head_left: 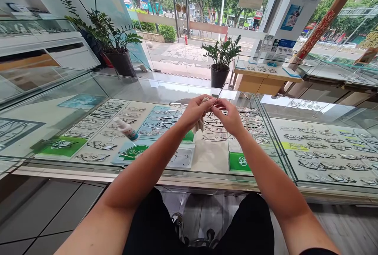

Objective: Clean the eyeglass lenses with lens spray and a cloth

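Observation:
Above the glass counter [144,89] my two hands meet at the fingertips. My left hand [195,111] is closed on a beige cloth [199,125], which hangs below the fingers. Closed in a pinch, my right hand [229,118] grips a pair of eyeglasses [222,90]; one thin dark temple sticks up past the fingers, and the rest is mostly hidden between the hands. To the left, a white spray bottle [126,129] with a blue base stands on the counter glass.
Under the glass lie rows of eyeglasses [168,121] and green display cards [239,162]. Another glass display case [327,144] adjoins on the right. Potted plants [221,74] stand beyond the counter, near the window. My legs [147,223] are below the front edge.

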A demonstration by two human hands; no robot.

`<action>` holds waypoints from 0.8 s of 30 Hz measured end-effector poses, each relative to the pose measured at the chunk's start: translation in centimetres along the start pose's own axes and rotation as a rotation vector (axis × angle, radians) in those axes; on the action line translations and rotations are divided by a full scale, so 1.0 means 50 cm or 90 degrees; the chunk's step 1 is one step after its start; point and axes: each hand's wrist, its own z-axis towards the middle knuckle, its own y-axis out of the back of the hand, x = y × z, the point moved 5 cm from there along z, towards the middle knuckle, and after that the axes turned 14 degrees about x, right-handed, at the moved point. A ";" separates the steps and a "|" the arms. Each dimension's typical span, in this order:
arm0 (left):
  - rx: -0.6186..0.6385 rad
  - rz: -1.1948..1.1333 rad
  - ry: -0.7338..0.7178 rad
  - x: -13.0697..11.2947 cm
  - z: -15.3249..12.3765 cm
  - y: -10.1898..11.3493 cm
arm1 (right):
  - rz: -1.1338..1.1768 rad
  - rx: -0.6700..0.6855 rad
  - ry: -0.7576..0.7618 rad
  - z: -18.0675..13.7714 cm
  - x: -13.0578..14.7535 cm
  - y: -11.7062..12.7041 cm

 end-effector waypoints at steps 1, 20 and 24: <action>-0.006 -0.005 0.008 0.003 0.002 0.004 | 0.000 -0.007 -0.011 0.000 -0.001 0.003; -0.246 0.386 0.051 0.079 0.025 0.111 | -0.059 -0.087 -0.053 0.001 -0.020 0.043; -0.304 0.515 -0.108 -0.008 -0.019 0.073 | -0.073 -0.105 -0.063 0.002 -0.035 0.055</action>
